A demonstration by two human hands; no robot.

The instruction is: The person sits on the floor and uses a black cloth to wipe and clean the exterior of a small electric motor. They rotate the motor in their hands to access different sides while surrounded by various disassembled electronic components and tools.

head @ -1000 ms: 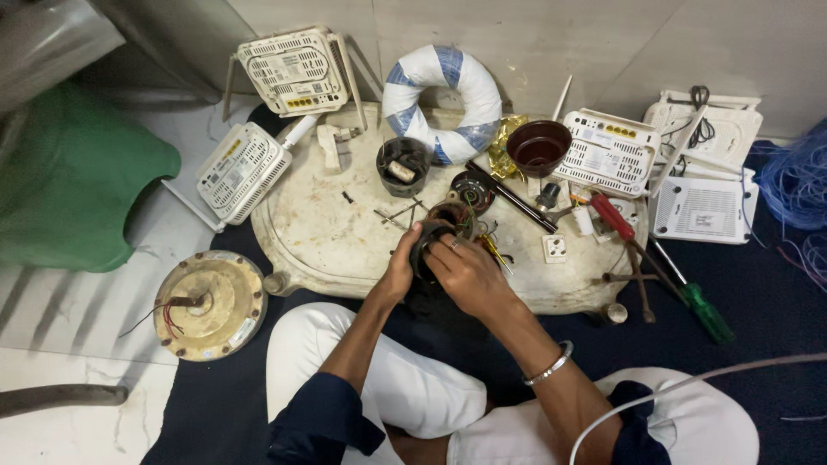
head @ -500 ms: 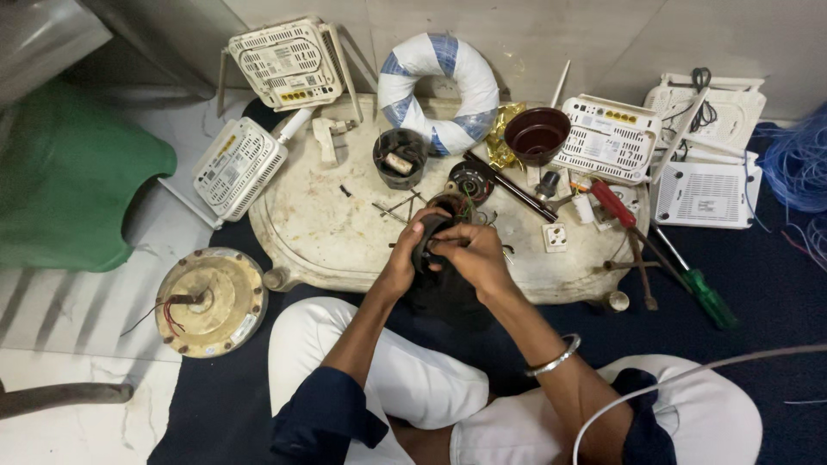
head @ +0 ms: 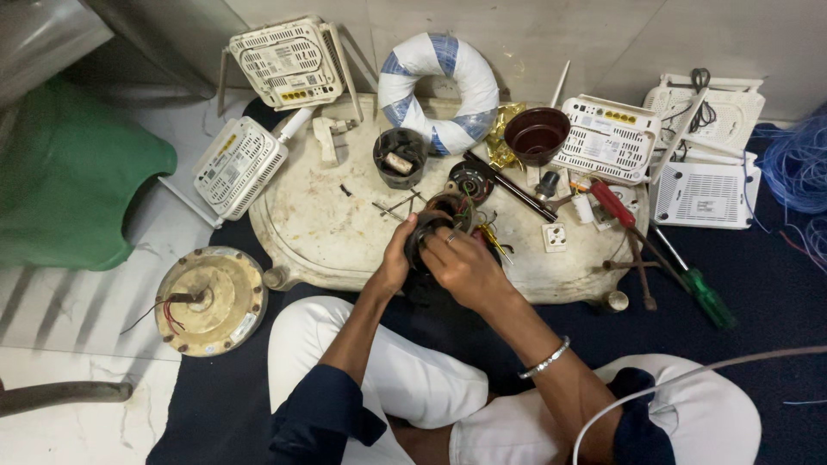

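I sit cross-legged at a dirty cream oval tray. My left hand cups the left side of a dark round wound motor part at the tray's near edge. My right hand grips the same part from the right, fingers curled over its rim. Coloured wires stick out of the part just above my fingers. A silver bangle is on my right wrist.
On the tray stand a black cup, a brown bowl, a white-and-blue tape ring and a red-handled tool. Several white routers ring the tray. A green-handled screwdriver, a cream fan housing, a green stool and blue cable lie around.
Both hands have closed more tightly around the motor part and drawn it slightly towards my lap. The view has shifted a little; the other things stay put.
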